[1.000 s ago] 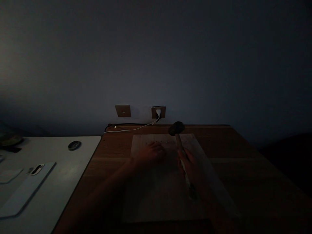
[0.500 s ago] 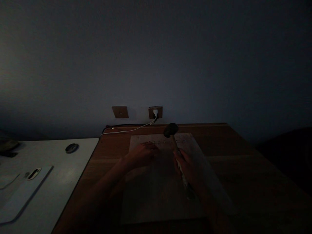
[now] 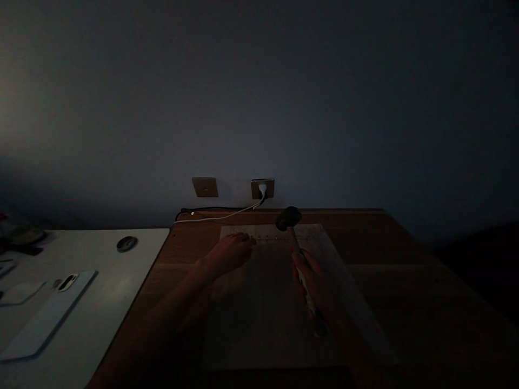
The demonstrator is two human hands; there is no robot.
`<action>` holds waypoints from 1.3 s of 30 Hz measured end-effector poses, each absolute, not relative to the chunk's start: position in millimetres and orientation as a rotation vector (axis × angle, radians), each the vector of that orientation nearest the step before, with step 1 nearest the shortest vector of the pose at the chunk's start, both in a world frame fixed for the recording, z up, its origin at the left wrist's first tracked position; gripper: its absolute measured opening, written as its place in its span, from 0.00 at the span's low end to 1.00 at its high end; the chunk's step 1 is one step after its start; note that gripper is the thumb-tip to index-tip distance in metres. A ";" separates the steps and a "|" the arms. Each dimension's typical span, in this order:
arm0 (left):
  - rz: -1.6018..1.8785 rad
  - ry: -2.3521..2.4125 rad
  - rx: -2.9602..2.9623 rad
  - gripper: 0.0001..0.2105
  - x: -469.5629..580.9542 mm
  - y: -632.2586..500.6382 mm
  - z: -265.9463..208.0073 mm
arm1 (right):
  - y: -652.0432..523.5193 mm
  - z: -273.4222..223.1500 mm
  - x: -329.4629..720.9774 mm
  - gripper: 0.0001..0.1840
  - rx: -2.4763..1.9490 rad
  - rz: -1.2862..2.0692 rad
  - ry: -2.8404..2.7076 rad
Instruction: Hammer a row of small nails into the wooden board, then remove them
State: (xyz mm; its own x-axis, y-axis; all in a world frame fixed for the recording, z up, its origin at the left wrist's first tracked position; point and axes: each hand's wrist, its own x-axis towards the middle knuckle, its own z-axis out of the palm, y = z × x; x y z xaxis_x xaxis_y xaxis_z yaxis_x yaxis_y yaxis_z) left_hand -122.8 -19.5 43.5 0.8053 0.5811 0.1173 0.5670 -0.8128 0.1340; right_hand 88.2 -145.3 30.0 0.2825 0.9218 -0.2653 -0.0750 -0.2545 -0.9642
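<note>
My right hand is wrapped round the pale handle of a mallet. Its dark, thick head points away from me, above the far part of a pale board. Along the far side of that board runs a row of small shiny nail-like pieces. At the left end of the row is my left hand, palm down, its fingers bent and held together. Anything between those fingertips is hidden in the dim light.
The board lies on a wooden table against a wall. Behind it, a white cable runs to a wall socket. To the left, a white table carries a tape roll and a pale flat case.
My left hand has drawn back slightly to the left, its fingers now more bent. The mallet stays in my right hand, almost unmoved over the board. The view has shifted a little.
</note>
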 end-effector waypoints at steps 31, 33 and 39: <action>0.720 0.984 2.281 0.12 -152.0 32.9 -0.1 | -150.0 30.3 78.8 0.20 -1.573 1.172 -0.984; 0.767 0.984 2.242 0.10 -152.6 31.6 -8.5 | -150.0 28.5 77.3 0.20 -1.583 1.181 -0.962; 0.761 1.042 2.244 0.06 -148.4 26.3 -13.9 | -150.5 24.0 75.6 0.19 -1.641 1.168 -0.964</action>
State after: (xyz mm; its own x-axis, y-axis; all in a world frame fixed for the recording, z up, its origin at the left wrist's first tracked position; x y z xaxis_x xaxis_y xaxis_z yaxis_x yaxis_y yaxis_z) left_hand -148.4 26.3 -13.9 0.5401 0.8004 0.2601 0.4920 -0.5510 0.6740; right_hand 75.6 -150.5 24.0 0.2573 0.9248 -0.2804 0.0999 -0.3141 -0.9441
